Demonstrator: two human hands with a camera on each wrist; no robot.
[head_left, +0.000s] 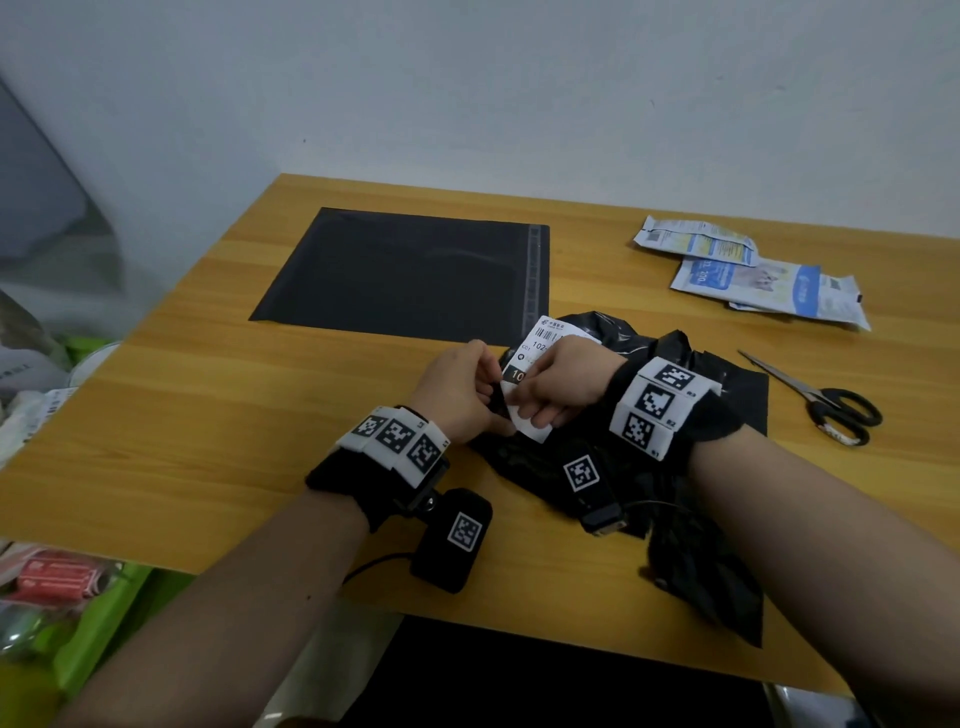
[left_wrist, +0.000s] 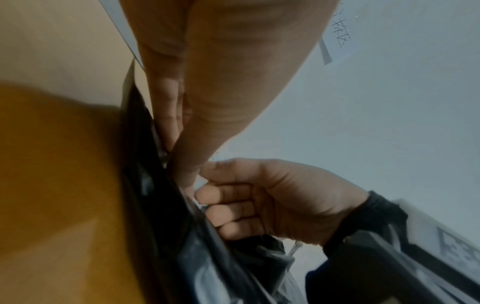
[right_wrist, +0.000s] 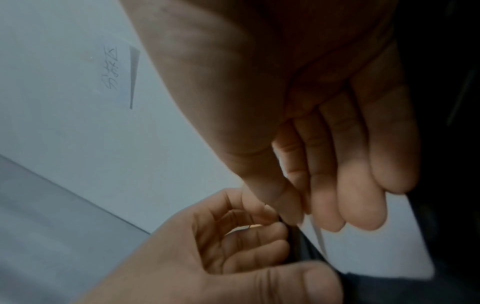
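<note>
A crumpled black plastic bag (head_left: 727, 387) lies on the wooden table (head_left: 208, 441) with a white shipping label (head_left: 543, 340) stuck on it. My left hand (head_left: 488, 392) pinches a dark edge of the bag beside the label. My right hand (head_left: 535, 410) pinches the label's near, lifted end between thumb and fingers. In the right wrist view the right hand (right_wrist: 309, 216) holds the thin white label (right_wrist: 320, 236) edge-on, with the left hand (right_wrist: 270, 224) close against it. In the left wrist view the left hand (left_wrist: 179, 162) meets the right hand (left_wrist: 259, 197) over the bag (left_wrist: 187, 246).
A flat black mailer bag (head_left: 405, 270) lies behind the hands. Black-handled scissors (head_left: 826, 400) lie to the right. Blue-and-white sachets (head_left: 753, 270) sit at the back right. Green bins (head_left: 88, 613) with clutter stand left of the table. A wall stands behind.
</note>
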